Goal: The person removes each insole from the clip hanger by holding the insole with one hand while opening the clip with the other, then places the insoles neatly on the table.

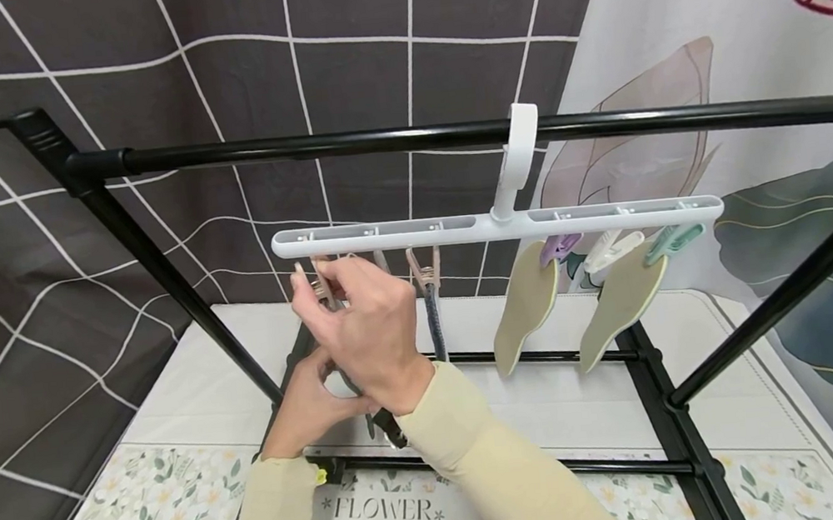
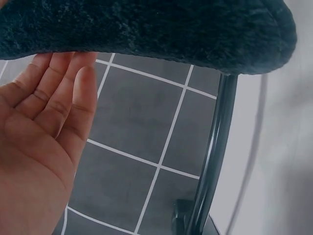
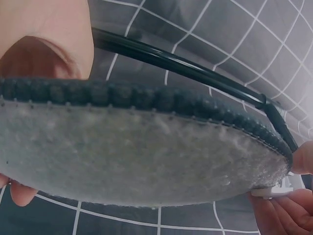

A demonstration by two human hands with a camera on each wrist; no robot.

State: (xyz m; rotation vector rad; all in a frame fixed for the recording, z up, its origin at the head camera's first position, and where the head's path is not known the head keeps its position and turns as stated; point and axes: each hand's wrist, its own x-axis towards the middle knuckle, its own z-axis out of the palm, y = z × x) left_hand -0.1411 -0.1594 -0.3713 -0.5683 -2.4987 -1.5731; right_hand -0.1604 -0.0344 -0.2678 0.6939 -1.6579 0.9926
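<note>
Wrapped around the insole (image 3: 137,152), the grip of the left hand (image 1: 313,404) is narrow: skin shows at one long edge and fingertips past the other, so the piece seems to be steadied across its width. A clip (image 3: 273,192) is pinched by the right hand (image 1: 374,331) at the insole's tip; whether its teeth are already set there cannot be told. With one hand bearing the weight, the other is presumably left free for the clip's spring.

The insole, dark-fleeced on one face and grey on the other, is held below the left end of the hanger (image 1: 504,226). Beside it, a dark strip (image 1: 434,325) seen edge-on is hung from a second clip (image 1: 425,274).

Toward the right end, two pale insoles (image 1: 525,308) are hung apart, by a purple clip (image 1: 560,247) and a green clip (image 1: 674,241), a spacing by which air would be let around each.

The hanger is hooked over the rail (image 1: 300,147), so that everything is suspended above the bench (image 1: 536,407). Behind, a dark curtain (image 1: 362,81) is crossed by white lines.
</note>
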